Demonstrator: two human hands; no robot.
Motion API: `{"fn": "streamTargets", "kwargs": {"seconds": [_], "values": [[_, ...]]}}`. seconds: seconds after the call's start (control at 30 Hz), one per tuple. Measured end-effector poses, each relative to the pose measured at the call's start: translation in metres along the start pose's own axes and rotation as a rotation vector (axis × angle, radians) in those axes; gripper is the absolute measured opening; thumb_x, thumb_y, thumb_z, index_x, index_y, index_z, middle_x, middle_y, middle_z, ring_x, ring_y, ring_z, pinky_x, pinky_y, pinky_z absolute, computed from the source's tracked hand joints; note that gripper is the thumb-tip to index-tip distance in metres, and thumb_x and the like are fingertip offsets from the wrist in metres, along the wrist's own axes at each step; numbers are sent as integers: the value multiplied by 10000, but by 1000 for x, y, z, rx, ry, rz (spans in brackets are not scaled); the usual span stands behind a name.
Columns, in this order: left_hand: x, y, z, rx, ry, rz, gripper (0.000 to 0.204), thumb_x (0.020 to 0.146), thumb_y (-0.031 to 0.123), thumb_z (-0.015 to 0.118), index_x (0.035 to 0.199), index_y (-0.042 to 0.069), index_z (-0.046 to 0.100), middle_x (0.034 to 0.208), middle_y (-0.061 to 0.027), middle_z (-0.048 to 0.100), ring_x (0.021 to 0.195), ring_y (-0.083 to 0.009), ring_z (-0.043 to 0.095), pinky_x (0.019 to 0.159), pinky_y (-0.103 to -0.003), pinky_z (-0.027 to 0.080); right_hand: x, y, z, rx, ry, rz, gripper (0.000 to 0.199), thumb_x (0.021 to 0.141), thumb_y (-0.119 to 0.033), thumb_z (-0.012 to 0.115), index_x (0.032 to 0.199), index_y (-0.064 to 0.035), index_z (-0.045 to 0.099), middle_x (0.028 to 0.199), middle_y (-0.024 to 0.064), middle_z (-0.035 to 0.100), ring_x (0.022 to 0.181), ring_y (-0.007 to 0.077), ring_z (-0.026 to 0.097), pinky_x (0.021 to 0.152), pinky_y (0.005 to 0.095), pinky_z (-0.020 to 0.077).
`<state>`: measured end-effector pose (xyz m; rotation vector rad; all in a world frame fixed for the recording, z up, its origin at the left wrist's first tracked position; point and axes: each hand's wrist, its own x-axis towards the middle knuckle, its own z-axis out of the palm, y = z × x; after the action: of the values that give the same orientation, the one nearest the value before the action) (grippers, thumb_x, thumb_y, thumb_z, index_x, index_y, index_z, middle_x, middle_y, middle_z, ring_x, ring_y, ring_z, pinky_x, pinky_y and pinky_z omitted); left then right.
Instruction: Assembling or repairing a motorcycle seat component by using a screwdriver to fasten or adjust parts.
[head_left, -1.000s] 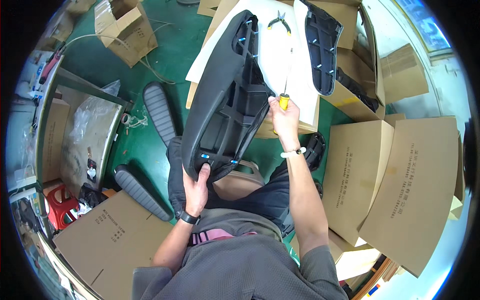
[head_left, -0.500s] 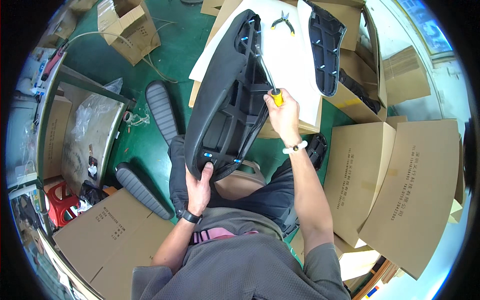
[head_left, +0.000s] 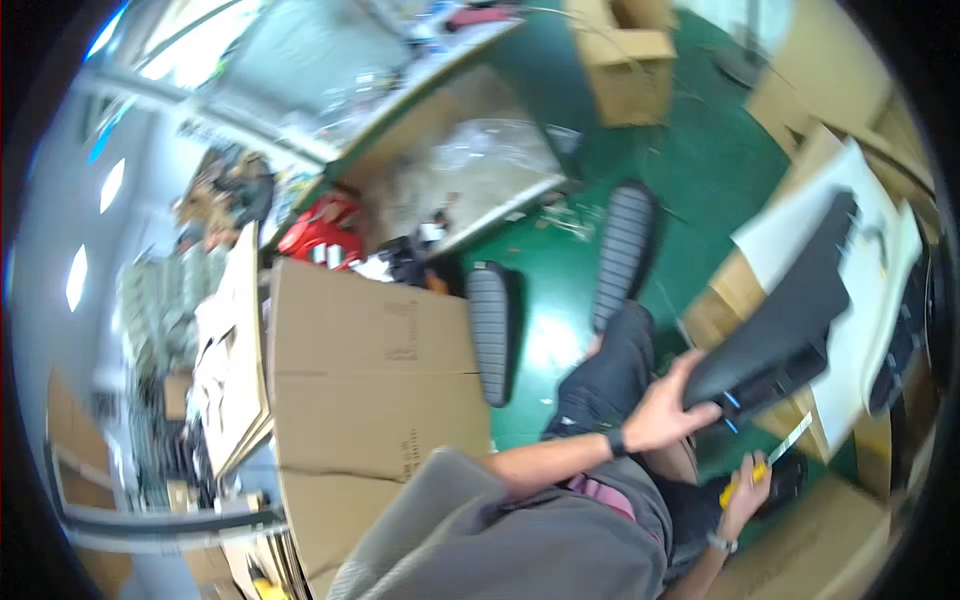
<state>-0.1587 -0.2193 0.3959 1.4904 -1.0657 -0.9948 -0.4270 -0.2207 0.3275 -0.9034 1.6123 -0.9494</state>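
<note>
My left hand (head_left: 672, 405) grips the near end of a long black padded panel (head_left: 770, 305), its thumb over the edge by two small blue pegs. The panel is tilted, its smooth outer side turned up; most of its ribbed inside is hidden. Lower right, my right hand (head_left: 745, 492) is closed around the yellow handle of a screwdriver (head_left: 792, 440), its shaft pointing up and right, apart from the panel. Behind the panel lies a white sheet (head_left: 785, 228) with blurred pliers (head_left: 880, 250) on it. A second black panel (head_left: 898, 350) lies at the sheet's right.
Two ribbed black pads (head_left: 489, 335) lie on the green floor (head_left: 545, 320) to the left. A large carton (head_left: 375, 365) stands by my left side, with a red stool (head_left: 325, 228) and a workbench (head_left: 470, 180) beyond. Another carton (head_left: 815, 545) is at the lower right.
The view has swung to the left, with blur. My right hand has drawn the screwdriver away from the panel's inside, down toward my right. My left hand still holds the panel, which has tilted over.
</note>
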Motion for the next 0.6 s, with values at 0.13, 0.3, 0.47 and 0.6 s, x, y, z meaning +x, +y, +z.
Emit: {"fn": "streamTargets", "kwargs": {"seconds": [0.13, 0.3, 0.47, 0.6], "values": [[8, 13, 2, -33, -53, -40, 829, 815, 135, 747, 1510, 28, 307, 1268, -274, 621, 1190, -401, 634, 1021, -430, 491, 1, 27, -3, 14, -102, 79, 203, 993, -175, 672, 1118, -30, 604, 918, 17, 603, 673, 88, 515, 580, 220, 432], [6, 15, 8, -33, 27, 24, 775, 827, 114, 717, 1490, 40, 323, 1207, -313, 631, 1140, -468, 630, 972, -475, 507, -5, 1, 42, 44, 21, 24, 383, 1030, -292, 625, 1288, -10, 603, 810, 19, 581, 701, 101, 540, 631, 236, 439], [-4, 11, 19, -165, 55, -106, 739, 847, 124, 694, 1484, 38, 331, 1217, -280, 633, 1169, -439, 629, 978, -451, 496, -12, -16, 59, -7, -85, 33, 331, 1018, -289, 646, 1193, -12, 595, 802, 19, 569, 695, 97, 540, 628, 238, 432], [-7, -5, 11, -209, -36, -152, 742, 864, 149, 698, 1486, 19, 314, 1212, -242, 630, 1162, -343, 638, 998, -412, 482, -18, -12, 56, 102, -116, 60, 311, 1010, -259, 659, 1196, -26, 567, 830, 25, 571, 699, 98, 542, 628, 238, 444]]}}
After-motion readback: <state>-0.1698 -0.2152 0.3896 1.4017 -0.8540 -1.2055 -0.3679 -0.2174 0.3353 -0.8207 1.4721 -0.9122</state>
